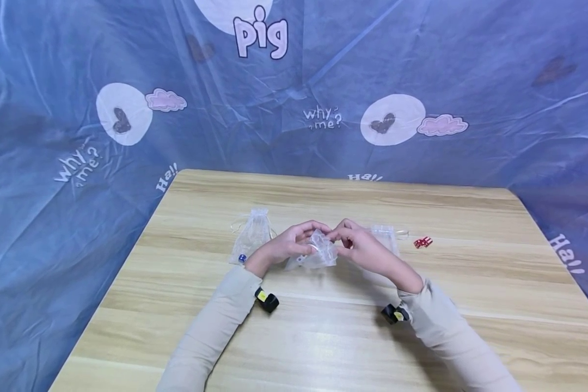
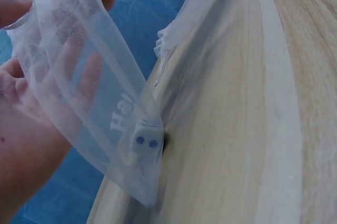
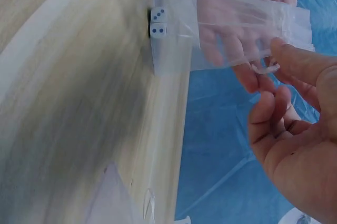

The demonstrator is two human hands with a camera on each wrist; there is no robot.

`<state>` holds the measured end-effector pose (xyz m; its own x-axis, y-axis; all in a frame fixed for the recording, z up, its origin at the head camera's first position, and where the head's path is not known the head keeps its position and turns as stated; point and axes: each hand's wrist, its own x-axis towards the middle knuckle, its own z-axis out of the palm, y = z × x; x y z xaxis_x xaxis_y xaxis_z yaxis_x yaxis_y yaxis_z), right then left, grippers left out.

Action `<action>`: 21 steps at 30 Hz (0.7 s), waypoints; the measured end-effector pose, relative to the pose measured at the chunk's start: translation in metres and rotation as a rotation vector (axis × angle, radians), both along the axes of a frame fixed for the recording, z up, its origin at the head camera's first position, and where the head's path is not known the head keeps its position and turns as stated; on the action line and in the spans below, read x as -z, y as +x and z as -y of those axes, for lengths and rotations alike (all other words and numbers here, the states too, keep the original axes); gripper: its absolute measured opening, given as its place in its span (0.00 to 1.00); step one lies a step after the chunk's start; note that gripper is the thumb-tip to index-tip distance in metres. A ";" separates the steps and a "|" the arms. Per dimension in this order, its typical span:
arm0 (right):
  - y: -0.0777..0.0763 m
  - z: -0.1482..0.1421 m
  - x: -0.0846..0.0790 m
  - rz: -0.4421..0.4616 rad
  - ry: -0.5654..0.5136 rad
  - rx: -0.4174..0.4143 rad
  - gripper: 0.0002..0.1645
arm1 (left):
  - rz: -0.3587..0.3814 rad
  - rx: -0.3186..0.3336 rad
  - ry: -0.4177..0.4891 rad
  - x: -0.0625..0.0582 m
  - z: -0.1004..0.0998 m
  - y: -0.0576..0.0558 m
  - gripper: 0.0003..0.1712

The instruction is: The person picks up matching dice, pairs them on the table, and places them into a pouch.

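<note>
Above the middle of the table, my two hands hold a white sheer drawstring bag (image 1: 322, 251) by its gathered mouth. A white die (image 2: 145, 139) with blue pips shows through the mesh in the bag's lower end. My left hand (image 1: 294, 242) grips the bag's upper part, its thumb on the near side and its fingers behind the mesh. From the other side my right hand (image 1: 365, 247) pinches the neck, where a thin drawstring (image 3: 266, 69) loops by the thumb. In the right wrist view the bag's bottom touches the table.
A second mesh bag (image 1: 256, 231) lies to the left, with a blue die (image 1: 242, 258) at its lower end; inside or outside, I cannot tell. Another mesh bag (image 1: 384, 235) is partly hidden behind my right hand. Red dice (image 1: 423, 242) sit right of it on the wooden table (image 1: 323, 337).
</note>
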<state>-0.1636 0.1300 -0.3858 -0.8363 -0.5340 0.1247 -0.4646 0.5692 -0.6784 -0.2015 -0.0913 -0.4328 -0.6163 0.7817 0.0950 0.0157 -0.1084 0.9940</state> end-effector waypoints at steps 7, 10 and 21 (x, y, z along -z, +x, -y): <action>0.001 0.000 0.000 -0.011 -0.023 0.019 0.06 | -0.041 -0.078 -0.067 -0.006 0.005 0.001 0.32; 0.001 -0.004 -0.001 -0.041 -0.031 0.032 0.03 | -0.076 -0.151 -0.094 -0.008 0.008 0.001 0.28; 0.003 -0.009 -0.003 -0.037 -0.037 0.050 0.05 | -0.157 -0.380 -0.206 -0.013 0.017 0.006 0.10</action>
<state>-0.1611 0.1393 -0.3832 -0.8564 -0.4857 0.1751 -0.4612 0.5673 -0.6822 -0.1957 -0.1080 -0.4200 -0.8533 0.5157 0.0767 0.1684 0.1335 0.9766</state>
